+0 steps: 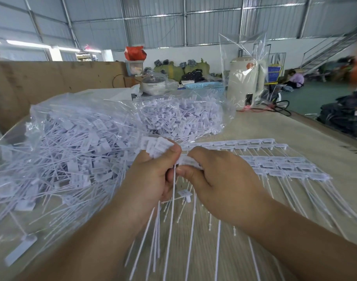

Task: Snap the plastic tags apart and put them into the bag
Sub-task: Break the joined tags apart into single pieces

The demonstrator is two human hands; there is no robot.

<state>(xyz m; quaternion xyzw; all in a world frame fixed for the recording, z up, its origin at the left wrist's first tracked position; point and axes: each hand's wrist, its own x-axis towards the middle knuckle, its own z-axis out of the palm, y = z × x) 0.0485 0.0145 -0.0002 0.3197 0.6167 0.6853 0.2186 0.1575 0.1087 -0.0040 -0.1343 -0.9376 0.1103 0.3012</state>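
My left hand (pixel 151 173) grips a bunch of separated white plastic tags (pixel 157 146), their heads fanned above my thumb and their thin tails hanging down toward me. Right beside it, my right hand (pixel 218 179) pinches the end of a joined tag strip (pixel 190 160) between thumb and forefinger. The two hands nearly touch over the table. A big clear bag (pixel 76 142) heaped with loose tags lies to the left, its open side facing my hands. Joined tag strips (pixel 281 165) lie flat on the table to the right.
A second clear bag of tags (pixel 183 116) sits behind the first. A cream appliance wrapped in plastic (pixel 245 82), a blue basket (pixel 204 86) and a lidded pot (pixel 153 84) stand at the table's far end. A cardboard wall (pixel 31 86) runs along the left.
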